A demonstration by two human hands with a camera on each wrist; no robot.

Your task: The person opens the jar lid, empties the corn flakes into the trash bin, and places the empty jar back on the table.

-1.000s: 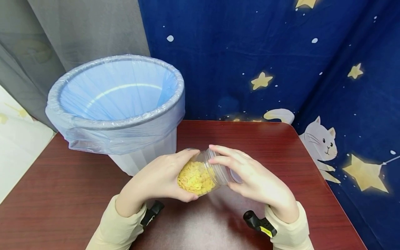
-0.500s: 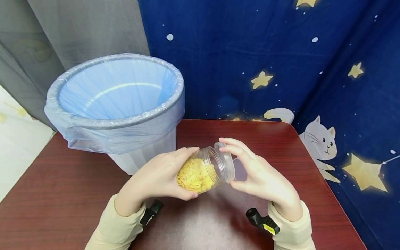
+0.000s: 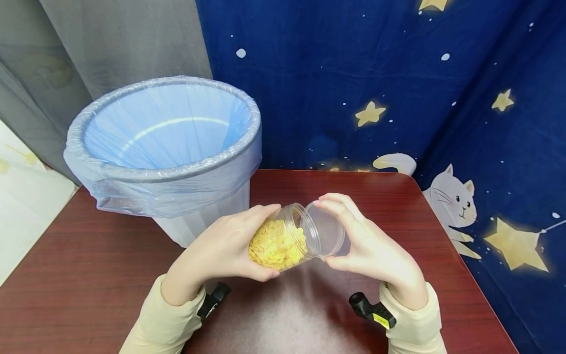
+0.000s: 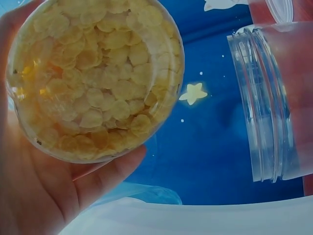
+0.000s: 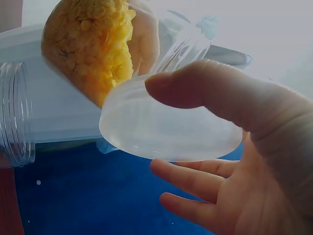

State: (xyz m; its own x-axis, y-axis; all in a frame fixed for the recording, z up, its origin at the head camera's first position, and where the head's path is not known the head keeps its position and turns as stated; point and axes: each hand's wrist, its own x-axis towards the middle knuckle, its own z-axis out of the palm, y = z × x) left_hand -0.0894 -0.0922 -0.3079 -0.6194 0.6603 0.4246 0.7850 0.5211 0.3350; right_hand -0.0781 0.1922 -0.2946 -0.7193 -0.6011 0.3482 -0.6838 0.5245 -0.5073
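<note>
My left hand [image 3: 225, 246] grips a clear plastic jar [image 3: 292, 221] partly filled with yellow corn flakes [image 3: 275, 246]. The jar is tilted over, its threaded mouth facing right, and its round base [image 4: 98, 83] fills much of the left wrist view. With thumb and fingertips, my right hand [image 3: 376, 246] pinches the clear lid [image 3: 326, 228] by its edge. The lid is off the jar and angled beside the mouth; a narrow gap shows at their upper edges. My right thumb [image 5: 181, 88] lies across the lid in the right wrist view.
A white bin [image 3: 212, 211] with a blue bag over its rim [image 3: 203, 164] stands at the back left of the reddish-brown table [image 3: 110, 285]. A second clear jar, its threaded neck [image 4: 264, 105] uncovered, stands near the hands. A star-patterned curtain [image 3: 309, 73] hangs behind.
My right hand has drawn the lid off the jar's mouth to the right and turned it away. My left hand still holds the jar in nearly the same place.
</note>
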